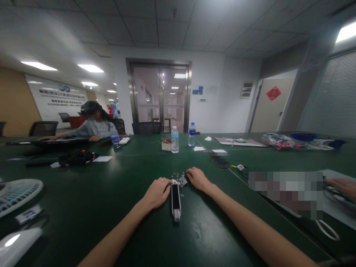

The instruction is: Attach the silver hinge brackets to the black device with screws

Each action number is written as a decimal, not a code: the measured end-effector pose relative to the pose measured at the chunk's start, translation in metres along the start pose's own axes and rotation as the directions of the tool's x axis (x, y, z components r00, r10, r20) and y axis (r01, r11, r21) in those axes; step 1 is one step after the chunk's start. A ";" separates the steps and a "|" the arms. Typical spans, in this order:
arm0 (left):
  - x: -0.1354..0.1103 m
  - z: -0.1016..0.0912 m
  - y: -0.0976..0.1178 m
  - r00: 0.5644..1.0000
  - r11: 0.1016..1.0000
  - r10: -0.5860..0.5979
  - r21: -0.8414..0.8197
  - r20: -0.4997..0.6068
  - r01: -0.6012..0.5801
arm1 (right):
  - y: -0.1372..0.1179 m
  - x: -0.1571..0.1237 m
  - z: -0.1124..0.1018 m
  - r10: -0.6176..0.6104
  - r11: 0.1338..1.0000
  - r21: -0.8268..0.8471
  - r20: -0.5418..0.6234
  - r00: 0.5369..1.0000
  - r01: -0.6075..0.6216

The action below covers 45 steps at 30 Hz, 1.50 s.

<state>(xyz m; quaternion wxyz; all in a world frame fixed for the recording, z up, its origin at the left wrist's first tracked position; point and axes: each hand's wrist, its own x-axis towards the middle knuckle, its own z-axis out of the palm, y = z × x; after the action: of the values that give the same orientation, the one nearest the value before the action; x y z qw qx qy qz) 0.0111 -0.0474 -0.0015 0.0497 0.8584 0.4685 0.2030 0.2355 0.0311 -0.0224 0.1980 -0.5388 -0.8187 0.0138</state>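
Flat on the green desk [111, 193] between both hands, black strip [175, 198] steadied at its far end by curled left hand [157, 193]; right hand [198, 178] resting, loosely curled, beside small metal parts [179, 178], grip unclear.

the table [116, 207] is showing a glossy dark green top, the bar [175, 198] is looking like smooth black plastic with metal ends, and the bottle [174, 139] is gleaming as clear plastic.
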 end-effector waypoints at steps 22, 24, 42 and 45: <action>-0.003 -0.007 0.003 0.995 0.996 0.087 0.025 0.055 -0.088 | -0.005 0.008 -0.014 0.019 0.983 -0.185 0.193 0.981 0.017; -0.003 -0.007 0.003 0.995 0.996 0.078 0.028 0.060 -0.080 | -0.008 0.005 -0.020 0.018 0.982 -0.186 0.187 0.982 0.017; -0.006 -0.003 0.000 0.996 0.993 0.092 0.070 0.006 -0.092 | -0.036 -0.034 -0.030 -0.203 0.949 0.252 0.031 0.979 0.189; -0.006 -0.002 -0.001 0.995 0.993 0.099 0.059 0.003 -0.099 | -0.036 -0.034 -0.032 -0.202 0.939 0.295 0.053 0.978 0.178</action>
<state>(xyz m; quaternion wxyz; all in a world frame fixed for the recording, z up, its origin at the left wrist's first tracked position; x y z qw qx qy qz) 0.0060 -0.0523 -0.0017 0.0143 0.8816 0.4313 0.1912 0.2264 -0.0205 0.0045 0.2410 -0.4217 -0.8635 0.1360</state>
